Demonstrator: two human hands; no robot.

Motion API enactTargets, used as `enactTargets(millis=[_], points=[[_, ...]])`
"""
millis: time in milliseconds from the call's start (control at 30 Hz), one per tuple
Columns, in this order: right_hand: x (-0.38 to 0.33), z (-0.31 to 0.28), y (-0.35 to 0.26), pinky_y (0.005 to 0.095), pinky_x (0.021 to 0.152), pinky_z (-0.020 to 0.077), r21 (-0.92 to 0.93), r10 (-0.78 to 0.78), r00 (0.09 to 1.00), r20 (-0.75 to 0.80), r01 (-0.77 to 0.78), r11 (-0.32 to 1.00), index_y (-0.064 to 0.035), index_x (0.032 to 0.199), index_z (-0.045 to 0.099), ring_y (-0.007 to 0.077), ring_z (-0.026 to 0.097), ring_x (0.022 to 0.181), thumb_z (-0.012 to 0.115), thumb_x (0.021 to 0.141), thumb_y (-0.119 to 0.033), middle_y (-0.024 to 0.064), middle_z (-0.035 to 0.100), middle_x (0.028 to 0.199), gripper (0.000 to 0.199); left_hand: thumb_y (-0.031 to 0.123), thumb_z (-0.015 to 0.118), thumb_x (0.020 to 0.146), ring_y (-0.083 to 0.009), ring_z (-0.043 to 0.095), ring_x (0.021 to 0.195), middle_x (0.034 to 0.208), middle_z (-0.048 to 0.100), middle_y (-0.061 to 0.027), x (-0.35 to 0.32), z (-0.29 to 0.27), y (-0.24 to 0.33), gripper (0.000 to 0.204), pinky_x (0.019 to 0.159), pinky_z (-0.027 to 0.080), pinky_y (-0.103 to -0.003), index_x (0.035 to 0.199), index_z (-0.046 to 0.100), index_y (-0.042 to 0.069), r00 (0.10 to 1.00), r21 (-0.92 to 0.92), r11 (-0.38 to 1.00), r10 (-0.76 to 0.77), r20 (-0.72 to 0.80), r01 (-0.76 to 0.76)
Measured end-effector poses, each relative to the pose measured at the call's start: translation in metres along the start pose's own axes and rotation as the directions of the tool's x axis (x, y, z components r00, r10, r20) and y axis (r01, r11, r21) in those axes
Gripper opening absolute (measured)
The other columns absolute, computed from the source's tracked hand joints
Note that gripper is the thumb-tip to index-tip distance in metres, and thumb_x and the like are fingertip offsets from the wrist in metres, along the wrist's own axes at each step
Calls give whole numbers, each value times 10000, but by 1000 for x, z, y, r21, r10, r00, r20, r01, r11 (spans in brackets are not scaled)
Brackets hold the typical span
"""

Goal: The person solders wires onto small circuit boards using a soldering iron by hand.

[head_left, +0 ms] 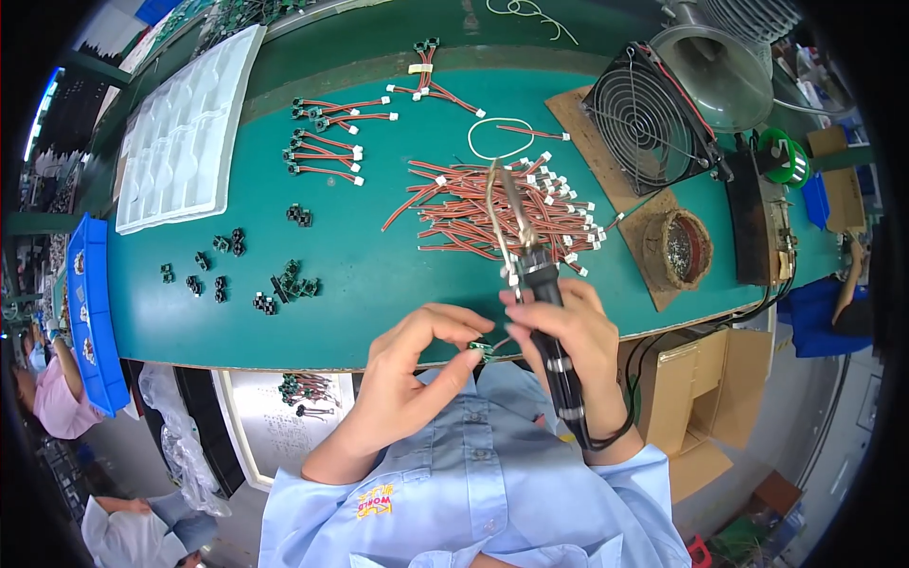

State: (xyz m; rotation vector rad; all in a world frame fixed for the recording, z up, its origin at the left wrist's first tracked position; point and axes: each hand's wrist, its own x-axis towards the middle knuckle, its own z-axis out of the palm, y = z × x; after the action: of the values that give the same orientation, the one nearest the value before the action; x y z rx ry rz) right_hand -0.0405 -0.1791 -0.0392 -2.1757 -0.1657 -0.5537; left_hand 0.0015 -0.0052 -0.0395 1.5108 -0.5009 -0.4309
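Observation:
My left hand (pixel 402 379) is at the table's near edge, its thumb and forefinger closed on a small green circuit board (pixel 482 349). My right hand (pixel 589 343) grips a black soldering iron (pixel 542 273) with a thin feed tube along its side. The iron's tip points away from me, over a pile of red-and-black wires with white connectors (pixel 502 210). A thin wire seems to run from the board toward my right fingers; its end there is hidden.
Small black-and-green parts (pixel 294 284) lie at left, below finished-looking wired boards (pixel 327 151). A white moulded tray (pixel 185 133) stands at far left. On the right are a black fan (pixel 653 118), a round tip-cleaning pot (pixel 677 248) and a dark box (pixel 760 222). An open carton (pixel 696 388) sits below.

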Motion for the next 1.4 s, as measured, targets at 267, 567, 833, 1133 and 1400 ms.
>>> enactTargets(millis=[267, 567, 833, 1133, 1400], points=[[56, 17, 26, 293, 766, 415, -520, -85, 992, 91, 120, 845, -112, 866, 598, 154, 533, 700, 677, 593, 56, -29, 619, 756, 330, -14, 588, 756, -127, 506, 602, 826, 573, -74, -5, -11, -12, 141, 571, 426, -227, 885, 530, -19, 971, 153, 963, -205, -122, 223], [51, 13, 25, 263, 702, 422, -393, -113, 994, 6, 106, 914, -122, 873, 598, 140, 522, 667, 675, 587, 75, -25, 597, 732, 356, 4, 604, 748, -126, 482, 564, 778, 551, -65, 4, -9, 4, 164, 541, 409, -228, 900, 542, -9, 965, 539, 806, -150, -217, 246], [26, -3, -11, 255, 630, 396, 60, -21, 999, 25, 20, 998, -104, 917, 585, 135, 481, 596, 620, 661, -31, 6, 570, 726, 268, 0, 609, 751, -128, 470, 578, 773, 550, -59, 23, -1, 15, 131, 549, 401, -231, 872, 562, -12, 969, 268, 958, 157, -191, -102], [10, -8, -22, 232, 577, 431, 369, 198, 980, 34, -197, 908, -60, 920, 579, 124, 538, 639, 648, 617, 97, 18, 599, 763, 349, -16, 599, 759, -124, 461, 611, 767, 551, -61, 13, 1, 11, 79, 575, 398, -223, 835, 578, -22, 996, -35, 996, -83, -14, 83], [-7, -8, -8, 226, 604, 455, 328, 265, 964, -23, -244, 913, -53, 922, 566, 130, 578, 680, 660, 623, 111, 37, 628, 817, 354, 13, 613, 750, -156, 484, 674, 842, 542, -80, 16, -15, 9, 138, 623, 399, -252, 882, 576, -3, 988, 472, 878, -5, -156, 79]])
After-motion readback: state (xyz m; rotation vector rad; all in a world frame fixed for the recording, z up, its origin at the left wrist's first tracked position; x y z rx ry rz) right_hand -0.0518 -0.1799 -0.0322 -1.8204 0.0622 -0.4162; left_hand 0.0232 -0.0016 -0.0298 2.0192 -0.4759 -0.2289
